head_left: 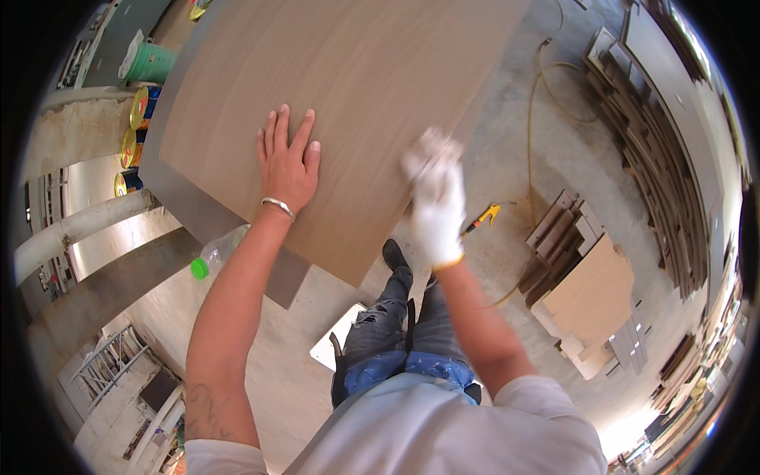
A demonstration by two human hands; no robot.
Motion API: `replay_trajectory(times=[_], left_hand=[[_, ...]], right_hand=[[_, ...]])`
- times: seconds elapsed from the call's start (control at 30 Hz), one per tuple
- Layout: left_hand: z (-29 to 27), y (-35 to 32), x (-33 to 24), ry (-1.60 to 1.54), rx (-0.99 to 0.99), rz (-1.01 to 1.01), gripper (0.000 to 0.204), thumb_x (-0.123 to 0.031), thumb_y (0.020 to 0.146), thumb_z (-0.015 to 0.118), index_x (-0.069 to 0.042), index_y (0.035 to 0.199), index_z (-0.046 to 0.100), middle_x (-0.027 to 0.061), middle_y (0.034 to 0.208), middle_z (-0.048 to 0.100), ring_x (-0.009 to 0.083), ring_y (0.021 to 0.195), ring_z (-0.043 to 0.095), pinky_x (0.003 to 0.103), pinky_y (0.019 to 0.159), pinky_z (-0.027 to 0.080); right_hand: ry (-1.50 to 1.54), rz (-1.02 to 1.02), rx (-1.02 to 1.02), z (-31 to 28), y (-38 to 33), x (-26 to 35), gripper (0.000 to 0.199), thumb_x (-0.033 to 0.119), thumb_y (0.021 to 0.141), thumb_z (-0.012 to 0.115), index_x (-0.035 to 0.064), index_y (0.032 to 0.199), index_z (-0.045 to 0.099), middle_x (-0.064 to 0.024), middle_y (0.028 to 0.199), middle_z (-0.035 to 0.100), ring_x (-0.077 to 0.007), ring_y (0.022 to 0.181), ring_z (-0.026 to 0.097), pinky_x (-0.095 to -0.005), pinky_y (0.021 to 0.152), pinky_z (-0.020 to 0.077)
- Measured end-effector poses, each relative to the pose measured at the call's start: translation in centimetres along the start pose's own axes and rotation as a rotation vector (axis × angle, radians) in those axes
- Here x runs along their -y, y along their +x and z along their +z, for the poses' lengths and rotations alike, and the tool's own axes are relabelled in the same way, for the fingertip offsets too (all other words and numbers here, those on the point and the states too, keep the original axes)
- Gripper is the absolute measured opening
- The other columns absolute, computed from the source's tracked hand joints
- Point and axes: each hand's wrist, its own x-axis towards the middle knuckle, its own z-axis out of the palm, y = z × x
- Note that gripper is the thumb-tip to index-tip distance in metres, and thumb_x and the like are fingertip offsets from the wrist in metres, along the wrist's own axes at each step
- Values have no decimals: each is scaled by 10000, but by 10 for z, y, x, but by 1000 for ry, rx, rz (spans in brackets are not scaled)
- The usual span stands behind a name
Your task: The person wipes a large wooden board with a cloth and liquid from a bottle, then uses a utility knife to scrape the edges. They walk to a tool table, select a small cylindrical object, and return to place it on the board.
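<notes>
- Work surface: a large brown wood-veneer sheet (348,87) lies flat on a grey board (190,206), whose edge shows along the sheet's left and lower sides.
- Your left hand (289,162), bare with a metal bracelet at the wrist, rests palm-down on the veneer, fingers spread and flat.
- Your right hand (435,198) wears a white glove and sits at the sheet's right edge; it is blurred, so you cannot tell whether it grips anything.
- Floor: bare concrete (507,134) with a thin cable curving across it and a yellow-handled tool (483,215) just right of your gloved hand.
- A clear bottle with a green cap (212,257) lies beside the board's lower left edge.
- Room: stacks of cut boards and offcuts (594,293) fill the right side; paint cans (136,134) stand at the upper left.
</notes>
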Motion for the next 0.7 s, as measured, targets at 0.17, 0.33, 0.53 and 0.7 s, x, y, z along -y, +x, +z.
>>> replay_trajectory(times=[0.17, 0.33, 0.53, 0.7], left_hand=[[3, 6, -6, -20, -23, 17, 479, -293, 1025, 491, -226, 1499, 511, 162, 1603, 358, 379, 1487, 298, 547, 1220, 200], [2, 0, -2, -2, -46, -12, 476, -308, 1020, 504, -245, 1492, 520, 147, 1599, 371, 376, 1482, 310, 550, 1219, 203], [2, 5, -4, -8, -26, -14, 478, -313, 1017, 516, -243, 1490, 522, 143, 1601, 369, 370, 1485, 310, 540, 1223, 206], [-1, 8, -5, -8, -37, -26, 482, -306, 1011, 522, -258, 1491, 518, 133, 1603, 367, 359, 1485, 309, 531, 1225, 208]], right_hand=[[-92, 29, -151, -24, 106, 2, 230, -34, 904, 565, 46, 1117, 602, -59, 1031, 654, -132, 962, 569, -302, 901, 474], [21, 117, -3, 15, -60, 16, 208, -5, 904, 580, 59, 1101, 591, -118, 1009, 662, -240, 939, 649, -335, 854, 510], [-249, 284, 574, 14, -216, 9, 212, 89, 835, 670, 114, 1038, 618, -196, 915, 660, -397, 851, 688, -419, 743, 546], [-18, 658, 361, -46, -216, -52, 287, -29, 807, 633, 89, 1067, 604, -104, 971, 659, -241, 922, 672, -351, 831, 530]])
